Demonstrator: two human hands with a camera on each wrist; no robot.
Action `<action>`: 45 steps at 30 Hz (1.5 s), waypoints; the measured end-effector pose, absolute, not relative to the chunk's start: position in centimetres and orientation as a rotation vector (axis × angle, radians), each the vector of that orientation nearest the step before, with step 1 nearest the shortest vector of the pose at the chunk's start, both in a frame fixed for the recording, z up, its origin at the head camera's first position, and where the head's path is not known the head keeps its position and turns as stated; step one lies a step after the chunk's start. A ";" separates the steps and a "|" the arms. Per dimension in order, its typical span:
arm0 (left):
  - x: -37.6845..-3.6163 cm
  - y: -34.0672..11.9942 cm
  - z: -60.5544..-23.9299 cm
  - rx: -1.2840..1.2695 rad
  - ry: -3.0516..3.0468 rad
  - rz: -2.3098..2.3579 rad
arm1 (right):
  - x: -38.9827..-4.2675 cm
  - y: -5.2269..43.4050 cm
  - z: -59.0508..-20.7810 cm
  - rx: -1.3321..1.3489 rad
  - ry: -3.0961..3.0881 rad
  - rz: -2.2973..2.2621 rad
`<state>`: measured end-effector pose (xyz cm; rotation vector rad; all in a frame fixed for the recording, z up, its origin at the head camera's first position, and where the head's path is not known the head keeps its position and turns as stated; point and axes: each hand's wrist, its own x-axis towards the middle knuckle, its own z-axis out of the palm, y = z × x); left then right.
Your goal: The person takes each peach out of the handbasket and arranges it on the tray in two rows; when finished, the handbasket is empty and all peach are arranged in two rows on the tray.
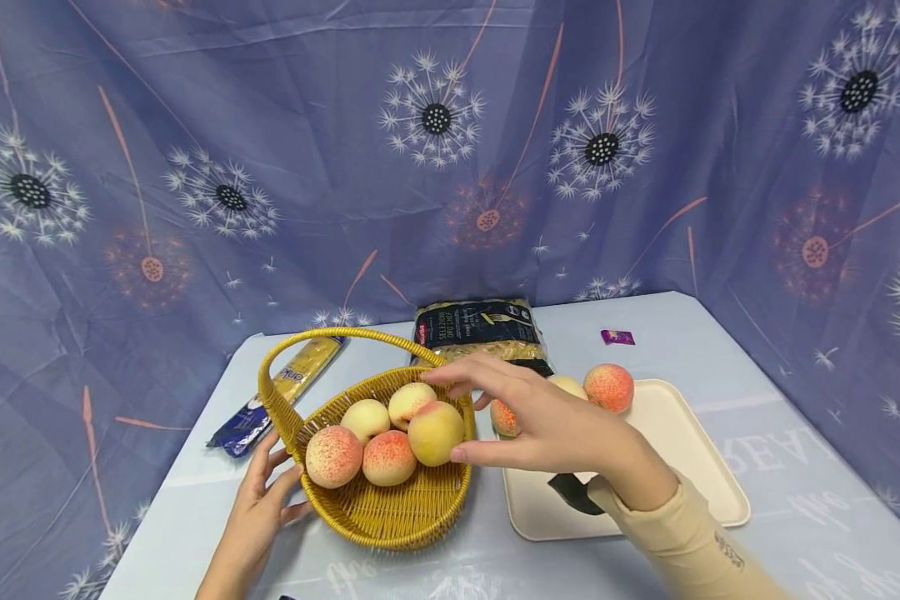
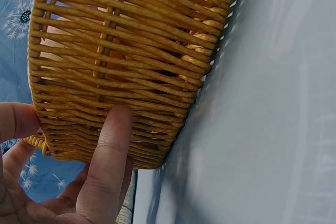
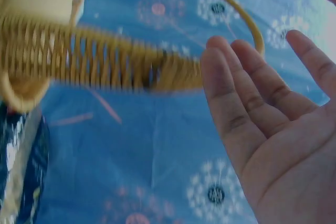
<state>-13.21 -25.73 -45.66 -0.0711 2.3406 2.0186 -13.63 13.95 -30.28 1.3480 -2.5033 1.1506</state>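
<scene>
A yellow wicker basket with a tall arched handle holds several peaches, red-speckled and pale yellow. At its left side, my left hand touches the outer wall. In the left wrist view its fingers lie spread against the weave and at the rim. Over the right rim hovers my right hand, its fingers extended beside a yellow peach. The right wrist view shows nothing in that palm. Beyond the right hand, a red peach and two partly hidden peaches sit at a cream tray.
Behind the basket lies a black-labelled pasta bag. A blue and yellow pasta packet rests at the back left, and a small purple packet at the back right. A dark object shows by the right wrist. Patterned curtains enclose the table.
</scene>
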 end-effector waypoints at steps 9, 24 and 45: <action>-13.3 -25.9 -45.7 -0.096 2.334 2.011 | -13.8 8.9 -31.4 1.483 -2.586 1.114; -14.2 -26.6 -44.8 0.023 2.307 1.976 | -16.4 4.8 -32.8 1.339 -2.825 1.044; -15.0 -27.3 -44.2 0.043 2.165 1.974 | -19.6 -0.6 -35.9 1.176 -3.081 0.963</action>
